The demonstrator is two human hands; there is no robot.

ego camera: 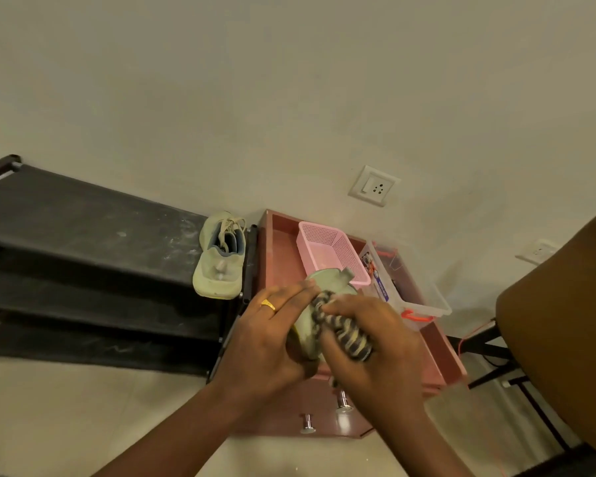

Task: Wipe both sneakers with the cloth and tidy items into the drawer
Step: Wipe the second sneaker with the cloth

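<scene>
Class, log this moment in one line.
left hand: holds sneaker | right hand: grips cloth on it | other sneaker: on rack | drawer: open

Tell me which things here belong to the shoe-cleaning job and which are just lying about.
Job: sneaker in the left hand; striped cloth in the right hand; second sneaker on the shoe rack; drawer, with pink basket and clear box.
Lying about: shoe rack; wall socket; brown chair.

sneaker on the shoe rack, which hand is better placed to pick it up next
Probably the left hand: the shelved sneaker lies to its left, though it must first set down the held sneaker. The right hand grips the striped cloth.
</scene>
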